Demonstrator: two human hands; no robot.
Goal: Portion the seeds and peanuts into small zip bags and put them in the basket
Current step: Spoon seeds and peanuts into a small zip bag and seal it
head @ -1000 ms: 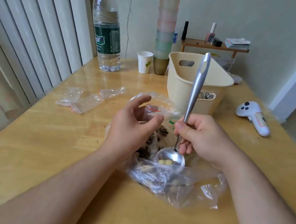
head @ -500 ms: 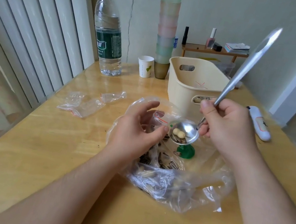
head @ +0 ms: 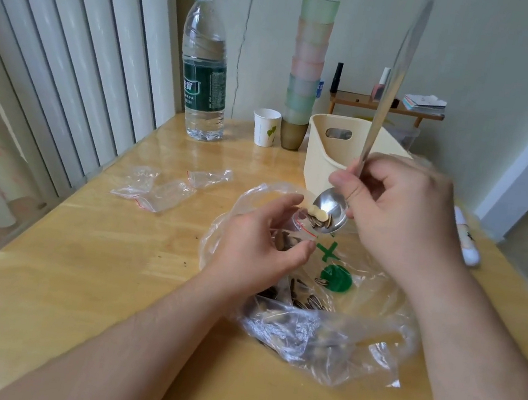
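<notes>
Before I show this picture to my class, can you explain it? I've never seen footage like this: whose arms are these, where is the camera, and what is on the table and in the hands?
No machine here: these are a person's own bare arms, filmed by a camera worn on the head, looking forward and down.

The right hand grips a metal spoon loaded with seeds and a peanut. The left hand holds open a small zip bag just under the spoon's bowl.

On the wooden table lie a large clear bag of seeds, spare zip bags, a cream basket, a water bottle, a paper cup and stacked cups.
</notes>
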